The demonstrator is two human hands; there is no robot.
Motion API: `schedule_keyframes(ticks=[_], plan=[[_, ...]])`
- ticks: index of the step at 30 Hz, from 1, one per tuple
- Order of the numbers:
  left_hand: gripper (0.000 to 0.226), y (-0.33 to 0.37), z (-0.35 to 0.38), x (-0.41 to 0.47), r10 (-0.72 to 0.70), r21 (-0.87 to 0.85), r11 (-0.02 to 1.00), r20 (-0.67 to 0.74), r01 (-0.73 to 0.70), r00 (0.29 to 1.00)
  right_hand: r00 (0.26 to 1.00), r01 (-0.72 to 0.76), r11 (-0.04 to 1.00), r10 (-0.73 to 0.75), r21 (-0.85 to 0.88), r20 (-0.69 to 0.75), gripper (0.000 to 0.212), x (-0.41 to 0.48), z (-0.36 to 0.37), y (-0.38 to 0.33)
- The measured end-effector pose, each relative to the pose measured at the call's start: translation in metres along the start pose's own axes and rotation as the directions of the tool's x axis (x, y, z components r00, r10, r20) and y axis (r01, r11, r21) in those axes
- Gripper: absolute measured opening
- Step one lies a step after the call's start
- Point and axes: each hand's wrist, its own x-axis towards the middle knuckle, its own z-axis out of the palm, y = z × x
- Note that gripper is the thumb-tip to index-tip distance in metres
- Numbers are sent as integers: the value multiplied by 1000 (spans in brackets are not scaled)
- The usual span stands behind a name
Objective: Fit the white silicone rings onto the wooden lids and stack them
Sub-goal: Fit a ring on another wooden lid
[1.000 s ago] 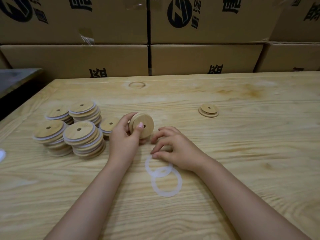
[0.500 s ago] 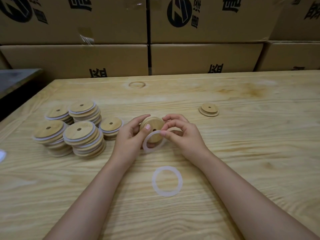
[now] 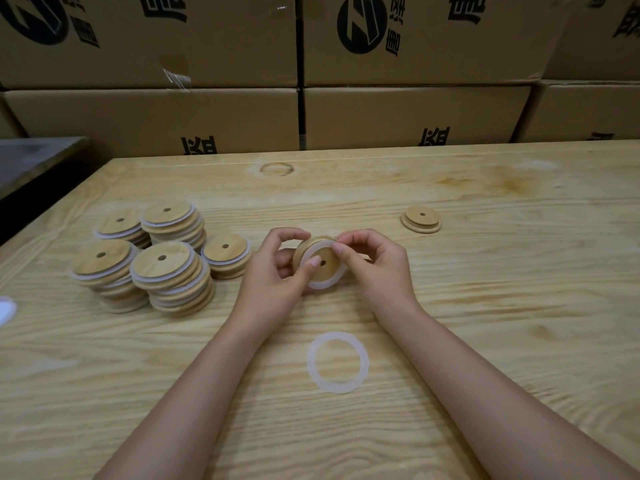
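Left hand (image 3: 273, 275): thumb pressed flat on the face of the wooden lid (image 3: 325, 263), fingers curled behind its rim, gripping it. Right hand (image 3: 375, 266): thumb and forefinger pinch the white silicone ring (image 3: 320, 285) at the lid's upper right edge, other fingers loosely bent. The ring encircles the lid; full seating cannot be told. The lid is tilted, face toward the camera, held just above the table (image 3: 485, 306). Both forearms converge from the near edge. A second ring (image 3: 337, 389) lies flat nearer the person. Stacks of ringed lids (image 3: 162, 261) stand left; one bare lid (image 3: 420, 220) lies well apart, right.
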Motion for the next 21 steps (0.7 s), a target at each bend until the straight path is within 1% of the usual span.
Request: schedule_keyframes(ticks=[3, 12, 16, 21], plan=[[21, -4, -1, 2, 41, 21, 999, -49, -40, 998, 1000, 1, 1000, -1, -10, -3, 21, 0, 0, 0], [24, -5, -3, 1, 161, 184, 972, -65, -147, 985, 1000, 16, 997, -16, -78, 6, 22, -2, 2, -2], [19, -9, -2, 2, 184, 249, 955, -78, -159, 980, 1000, 29, 996, -29, -86, -1, 20, -3, 2, -3], [22, -11, -1, 3, 210, 308, 934, -57, -183, 976, 999, 38, 992, -39, -122, -8, 20, -2, 2, -4]])
